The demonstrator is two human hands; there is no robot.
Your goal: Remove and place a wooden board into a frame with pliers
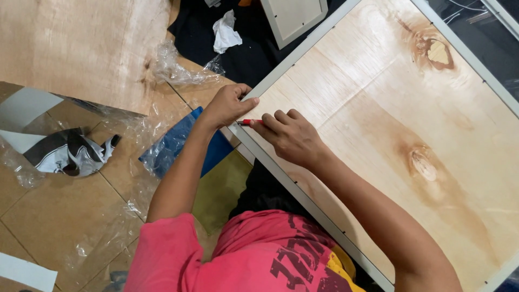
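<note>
A large picture frame lies face down, its plywood backing board [389,124] showing two brown knots inside a pale grey frame rim [281,70]. My left hand [228,104] grips the near corner of the rim, fingers curled over its edge. My right hand [289,136] rests on the board by that corner and holds a small red-handled tool [247,122], its tip at the inner edge of the rim.
Crumpled clear plastic wrap [175,67] and a blue plastic sheet [173,145] lie on the tiled floor at left. A plywood sheet [81,48] covers the upper left. A smaller frame [294,19] and crumpled white paper [224,32] lie on dark cloth at top.
</note>
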